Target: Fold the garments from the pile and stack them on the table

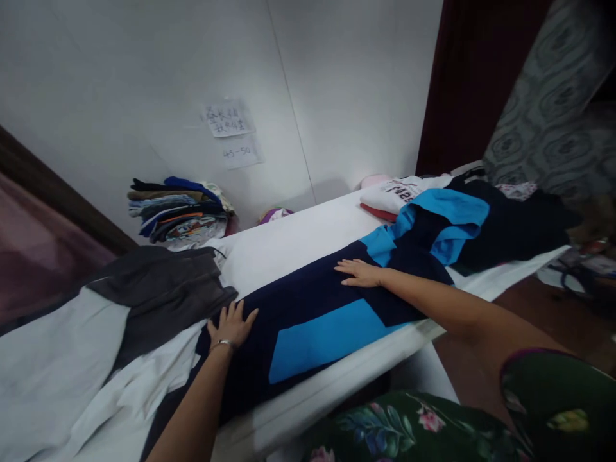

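A navy garment with bright blue panels is spread out over the white table. At its right end lies a bright blue collar or hood, loosely bunched. My left hand, with a bracelet at the wrist, presses on the garment's left part, fingers spread. Farther right, my right hand rests flat on the navy cloth near the blue shoulder area, fingers apart. Neither hand grips the fabric.
Left of the garment lie grey and white clothes. A stack of folded clothes stands by the wall. White folded clothing and dark clothes lie at the right. The white table has its front edge close to my body. Handwritten papers hang above.
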`<state>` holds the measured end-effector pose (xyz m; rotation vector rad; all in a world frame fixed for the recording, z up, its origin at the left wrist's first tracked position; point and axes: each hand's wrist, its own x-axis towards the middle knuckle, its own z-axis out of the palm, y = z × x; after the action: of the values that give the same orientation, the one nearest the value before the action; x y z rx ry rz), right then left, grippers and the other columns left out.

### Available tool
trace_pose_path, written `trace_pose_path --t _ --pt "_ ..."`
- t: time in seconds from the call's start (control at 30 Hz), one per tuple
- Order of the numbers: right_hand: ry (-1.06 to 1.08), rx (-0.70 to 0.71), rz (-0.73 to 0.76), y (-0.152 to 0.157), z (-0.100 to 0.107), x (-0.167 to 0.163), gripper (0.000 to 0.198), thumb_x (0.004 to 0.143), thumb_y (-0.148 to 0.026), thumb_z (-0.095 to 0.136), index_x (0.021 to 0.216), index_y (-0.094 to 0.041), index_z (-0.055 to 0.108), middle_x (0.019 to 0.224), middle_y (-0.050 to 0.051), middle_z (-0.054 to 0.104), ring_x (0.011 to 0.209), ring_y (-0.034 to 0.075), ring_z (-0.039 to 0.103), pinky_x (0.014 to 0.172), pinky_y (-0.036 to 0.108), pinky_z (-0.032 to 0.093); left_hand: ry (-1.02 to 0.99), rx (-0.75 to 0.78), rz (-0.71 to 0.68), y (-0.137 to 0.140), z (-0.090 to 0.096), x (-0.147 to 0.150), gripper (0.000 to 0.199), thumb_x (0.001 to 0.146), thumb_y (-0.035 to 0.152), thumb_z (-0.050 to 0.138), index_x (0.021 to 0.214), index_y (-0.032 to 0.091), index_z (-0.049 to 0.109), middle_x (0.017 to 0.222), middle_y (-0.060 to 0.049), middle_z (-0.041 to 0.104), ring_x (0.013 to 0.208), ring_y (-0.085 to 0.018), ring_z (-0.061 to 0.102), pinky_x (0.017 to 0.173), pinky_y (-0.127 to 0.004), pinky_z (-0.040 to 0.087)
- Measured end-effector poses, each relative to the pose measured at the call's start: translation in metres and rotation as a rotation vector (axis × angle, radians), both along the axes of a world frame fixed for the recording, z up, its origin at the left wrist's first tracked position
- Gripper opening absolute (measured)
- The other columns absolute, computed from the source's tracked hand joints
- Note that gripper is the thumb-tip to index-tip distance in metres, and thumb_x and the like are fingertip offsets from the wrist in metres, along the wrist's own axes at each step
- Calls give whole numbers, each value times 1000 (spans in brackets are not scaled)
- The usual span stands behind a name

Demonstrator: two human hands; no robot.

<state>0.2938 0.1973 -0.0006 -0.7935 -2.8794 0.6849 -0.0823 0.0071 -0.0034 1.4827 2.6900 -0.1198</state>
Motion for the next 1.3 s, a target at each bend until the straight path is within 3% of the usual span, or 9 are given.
trace_pose_path --t 0.13,0.27,0.43,0.6,0.83,1.03,1.17,1.23,1.3 --pt "161 187 -219 -2 18 48 56 90 -51 45 140 -26 48 151 9 36 141 30 26 113 56 17 32 34 109 -2 5 2 83 83 70 26 148 19 33 158 -15 19 145 -36 12 108 -69 11" --pt "274 389 -626 -2 20 134 51 87 -42 50 131 -16 57 143 15 47 135 32 39 111 50 30 23 54 158 -3 7 7 88 79 75 25 148 19 33 158 -15 19 144 -39 12 107 -70 11" --pt "304 81 -1046 -11 0 202 69 76 -45 63 137 -16 50 120 14 66 108 33 62 93 48 50 -21 20 166 0 5 5 89 78 75 27 148 20 33 158 -14 20 144 -39 11 107 -70 11" --pt "509 -145 -1083 -25 -5 200 66 67 -35 72 129 -17 58 120 15 65 117 35 57 96 47 49 -49 28 152 0 12 4 89 79 73 32 147 17 34 156 -16 24 143 -39 15 106 -71 14" --pt "840 -42 -851 -59 47 168 56 73 -23 60 129 -24 57 117 6 66 116 27 58 96 43 48 -24 288 40 -2 35 24 71 85 59 42 141 15 42 153 -17 33 142 -35 24 109 -67 15" --pt "779 168 -294 -105 105 111 50 82 -15 49 131 -25 55 121 5 65 105 20 63 90 34 52 -291 611 -553 1 68 117 66 85 48 54 142 19 38 149 -15 39 140 -27 33 113 -50 26" --pt "649 366 169 -126 115 70 60 79 -4 42 135 -25 48 115 6 67 99 17 63 85 33 52 -429 649 -981 -11 98 185 88 75 57 66 147 22 28 153 -15 33 141 -29 30 116 -52 19" --pt "648 419 273 -133 111 55 63 77 -2 42 137 -22 45 112 8 67 99 19 61 83 35 52 -506 602 -1034 -19 104 206 87 71 55 71 143 22 36 145 -15 45 133 -30 42 115 -54 20" --pt "668 428 288 -136 105 46 63 76 -1 42 136 -20 44 112 10 66 99 20 60 83 38 52 -630 524 -957 -27 104 216 59 76 47 69 127 21 55 121 -11 65 112 -26 59 107 -50 34"
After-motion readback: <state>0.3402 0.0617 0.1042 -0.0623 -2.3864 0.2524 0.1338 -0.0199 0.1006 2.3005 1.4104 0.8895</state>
